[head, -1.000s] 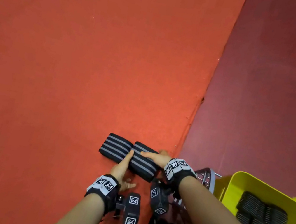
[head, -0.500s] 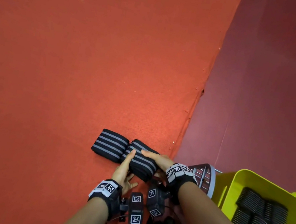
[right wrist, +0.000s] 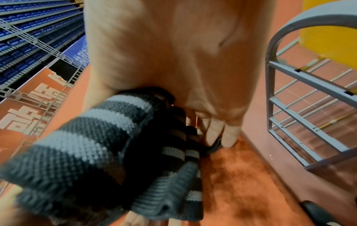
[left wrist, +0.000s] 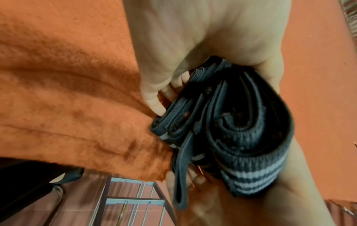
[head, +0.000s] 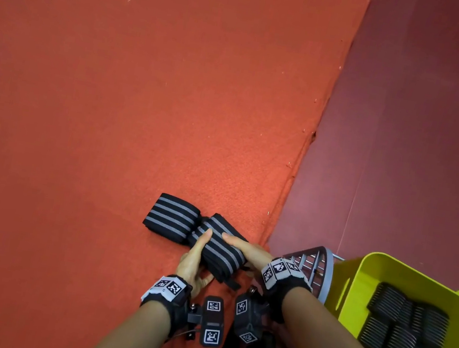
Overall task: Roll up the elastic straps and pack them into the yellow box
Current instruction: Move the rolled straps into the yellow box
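Both hands clamped on roll (head: 215,248): left hand (head: 193,261) at near end, right hand (head: 249,252) over top. Roll on red mat (head: 109,124), long axis diagonal. Second roll (head: 171,217) touching, far-left. Box (head: 355,284) lies right, nearer right hand.

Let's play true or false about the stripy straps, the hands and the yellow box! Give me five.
1. Both hands hold the same rolled strap. True: the left hand and the right hand grip it from either side.
2. The yellow box is empty. False: dark rolled straps already lie inside.
3. A second rolled strap lies on the orange mat. True.
4. The straps are red with white dots. False: black with grey stripes.
5. The box stands to the person's left. False: it stands to the right.
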Tool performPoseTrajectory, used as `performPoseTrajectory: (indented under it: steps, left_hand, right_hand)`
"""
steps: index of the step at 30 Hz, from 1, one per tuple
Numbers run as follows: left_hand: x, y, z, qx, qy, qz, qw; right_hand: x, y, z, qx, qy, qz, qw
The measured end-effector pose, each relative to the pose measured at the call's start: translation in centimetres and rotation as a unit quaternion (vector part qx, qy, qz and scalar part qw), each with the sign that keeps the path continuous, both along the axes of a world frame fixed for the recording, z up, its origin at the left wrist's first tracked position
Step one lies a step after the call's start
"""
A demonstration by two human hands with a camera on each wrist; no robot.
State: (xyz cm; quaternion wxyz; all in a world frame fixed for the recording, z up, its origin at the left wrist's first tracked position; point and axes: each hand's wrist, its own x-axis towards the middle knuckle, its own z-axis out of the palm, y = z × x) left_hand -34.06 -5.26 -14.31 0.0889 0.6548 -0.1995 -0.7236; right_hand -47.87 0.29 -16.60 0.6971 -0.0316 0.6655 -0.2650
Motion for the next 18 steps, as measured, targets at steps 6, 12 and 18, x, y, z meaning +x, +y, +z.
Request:
performPoseTrajectory:
  steps: [6,12,18]
  left_hand:
    - [0.2,1.8,1.7,0.006,0.019,-0.024,1.0]
    - [-3.9,5.0,5.5,-0.066,0.095,-0.083,0.99]
    - [-10.2,10.8,8.1,-0.047,0.183,-0.148,0.971]
  right_hand:
    - [-0.9,1.9,2.6,-0.013,-0.008,0.042,0.999]
    - [-5.9,5.1,7.0,-0.065,0.075,0.046,0.994]
    - [-13.4,11.9,12.4,-0.09,0.124,0.031,0.988]
